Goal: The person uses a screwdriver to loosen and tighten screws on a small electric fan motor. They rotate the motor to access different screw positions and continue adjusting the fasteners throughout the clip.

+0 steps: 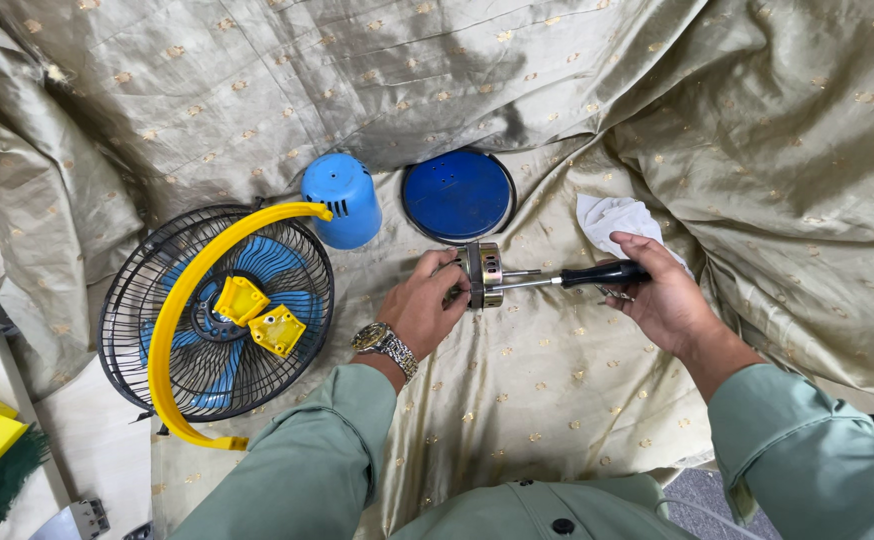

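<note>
A: What did the left hand (420,303) have?

B: It was closed on the motor (484,274), a round metal piece held on edge just above the cloth (517,390). A watch (385,343) sat on that wrist.

A: And the right hand (662,295)?

B: It was clamped on the black handle of a screwdriver (582,277). The shaft lay level, its tip at the motor's face, between the two hands.

A: What lay around them?

B: Just beyond the right hand's fingers was a white rag (612,215). Beyond the left hand lay a dark blue disc (457,195), and beside it a light blue cover (342,198). Well out to the left of the left hand lay the fan cage (157,300) with blue blades inside, and a yellow bracket (187,300) curved across it.

A: Could he see the screw?

B: No, too small to tell.
</note>
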